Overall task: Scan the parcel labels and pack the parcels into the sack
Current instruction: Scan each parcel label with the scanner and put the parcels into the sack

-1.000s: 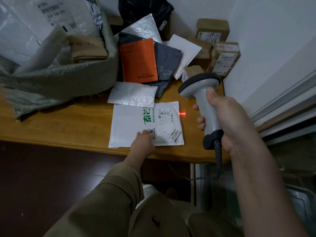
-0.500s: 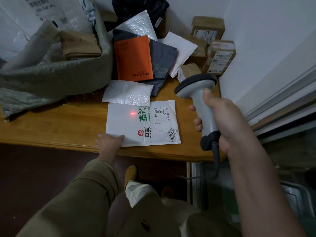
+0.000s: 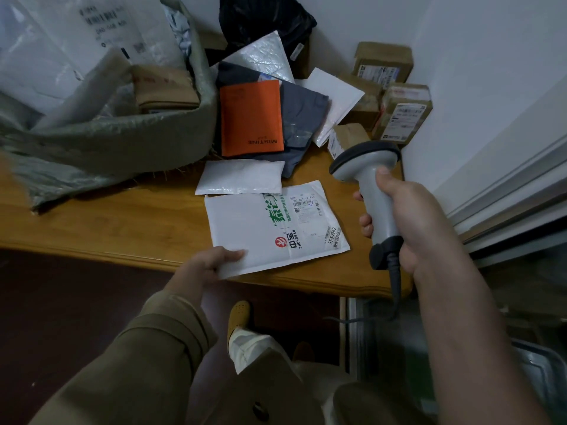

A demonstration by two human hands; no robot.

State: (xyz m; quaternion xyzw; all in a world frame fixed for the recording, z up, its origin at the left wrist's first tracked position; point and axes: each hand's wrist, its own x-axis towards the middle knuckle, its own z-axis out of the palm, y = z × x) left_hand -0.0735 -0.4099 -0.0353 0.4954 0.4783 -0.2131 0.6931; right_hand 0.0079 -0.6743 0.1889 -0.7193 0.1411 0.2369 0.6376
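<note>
Fingers of the left hand [image 3: 211, 265] pinch the near left corner of the white envelope [image 3: 254, 237], thumb on top, the corner lifted just past the near edge of the table [image 3: 101, 228]; the rest of the envelope lies flat, label up, near the table's near right corner. Fingers of the right hand [image 3: 408, 222] are curled round the handle of the grey scanner [image 3: 368, 176], held above the right edge. A smaller white envelope [image 3: 242, 177] touches the first on its far side. The green sack [image 3: 129, 142] sits at the far left, parcels inside. Cardboard boxes [image 3: 405, 118] occupy the far right corner.
</note>
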